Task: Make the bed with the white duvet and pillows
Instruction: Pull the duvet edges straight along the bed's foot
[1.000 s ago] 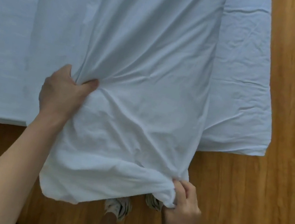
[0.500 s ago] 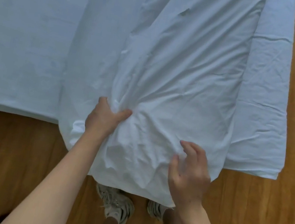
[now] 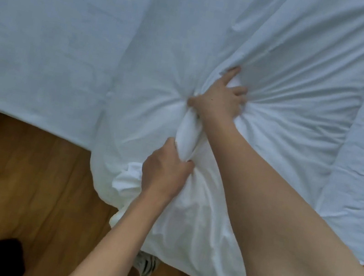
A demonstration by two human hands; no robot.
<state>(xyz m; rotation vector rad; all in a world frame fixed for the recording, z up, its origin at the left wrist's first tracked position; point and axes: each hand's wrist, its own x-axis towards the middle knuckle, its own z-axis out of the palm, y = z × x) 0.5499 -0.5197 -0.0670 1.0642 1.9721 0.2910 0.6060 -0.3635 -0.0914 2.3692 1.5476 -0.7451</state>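
Hands, left and right, grip bunched duvet (white).

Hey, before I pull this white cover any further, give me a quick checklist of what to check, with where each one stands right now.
1. Left hand grips the bunched roll of cover: ok.
2. Right hand holds the gathered fabric on the bed: ok.
3. White cover lies flat: not ok, creases radiate from the grip.
4. Cover stays off the wooden floor: not ok, its near end hangs over the bed edge.
5. Filling seated in the corners: cannot tell.
6. Shoes clear of the fabric: cannot tell, partly hidden.
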